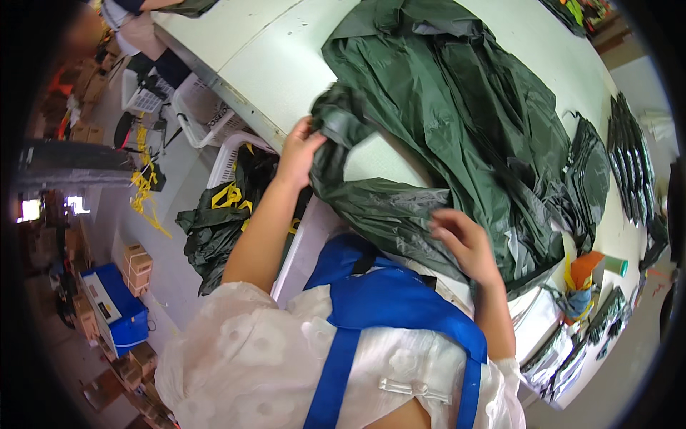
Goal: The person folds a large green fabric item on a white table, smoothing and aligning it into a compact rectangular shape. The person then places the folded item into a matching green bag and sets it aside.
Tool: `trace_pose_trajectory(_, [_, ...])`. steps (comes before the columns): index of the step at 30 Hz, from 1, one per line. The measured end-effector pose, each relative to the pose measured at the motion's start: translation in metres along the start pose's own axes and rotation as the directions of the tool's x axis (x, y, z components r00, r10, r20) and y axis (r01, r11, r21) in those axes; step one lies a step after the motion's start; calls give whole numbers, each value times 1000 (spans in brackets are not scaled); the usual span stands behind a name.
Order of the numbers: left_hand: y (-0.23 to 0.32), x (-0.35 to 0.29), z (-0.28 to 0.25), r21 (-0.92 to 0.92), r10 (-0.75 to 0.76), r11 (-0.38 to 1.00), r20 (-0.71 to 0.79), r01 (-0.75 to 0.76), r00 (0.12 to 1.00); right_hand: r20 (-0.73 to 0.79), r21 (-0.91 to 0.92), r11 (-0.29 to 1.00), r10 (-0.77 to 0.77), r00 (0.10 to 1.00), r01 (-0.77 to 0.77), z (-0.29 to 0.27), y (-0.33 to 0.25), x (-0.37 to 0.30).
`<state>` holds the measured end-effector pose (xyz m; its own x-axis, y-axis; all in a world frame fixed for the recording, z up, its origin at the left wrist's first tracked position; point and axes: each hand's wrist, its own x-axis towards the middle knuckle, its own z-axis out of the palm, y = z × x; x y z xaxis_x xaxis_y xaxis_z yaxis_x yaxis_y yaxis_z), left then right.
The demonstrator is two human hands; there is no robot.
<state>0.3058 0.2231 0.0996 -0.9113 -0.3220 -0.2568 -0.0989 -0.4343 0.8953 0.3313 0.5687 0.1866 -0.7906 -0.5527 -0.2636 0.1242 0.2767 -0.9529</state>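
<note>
A large dark green raincoat [457,121] of thin, shiny fabric lies spread and wrinkled over the white table. One sleeve-like length of it bends round toward my body on the left. My left hand [296,154] is closed on the bunched end of this sleeve, which is smeared by motion. Over the nearer stretch of the same fabric is my right hand [466,244], thumb and fingers apart and slightly curled. Whether its fingertips touch the cloth, I cannot tell.
Beside the table's left edge stands a white basket [223,159] with dark green cloth and yellow straps. Folded dark packets [629,161] lie along the right side, near an orange-and-yellow bundle [582,275]. Another person [146,36] is at the far left. A blue box [118,307] sits on the floor.
</note>
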Motion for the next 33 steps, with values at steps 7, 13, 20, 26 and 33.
trace_pose_trajectory(7, [45, -39, 37, -243, -11, 966, 295, 86, 955, -34, 760, 630, 284, 958, -159, 95, -51, 90])
trace_pose_trajectory(13, [55, -24, 24, 3, -24, 1000, 377, 25, 926, -282, 838, 540, 306, 909, 78, 104, -53, 91])
trace_pose_trajectory(20, [91, -63, 53, -92, -331, 882, 578, 463, 745, -492, 708, 659, 203, 846, 253, 96, -52, 73])
trace_pose_trajectory(26, [46, -37, 96, -226, -328, 829, 544, 511, 773, -299, 21, 1000, 21, 954, -16, 43, 8, 14])
trace_pose_trajectory(33, [7, -62, 176, -12, -400, 869, 572, 495, 716, -952, 269, 401, -27, -305, -876, -137, 245, -251])
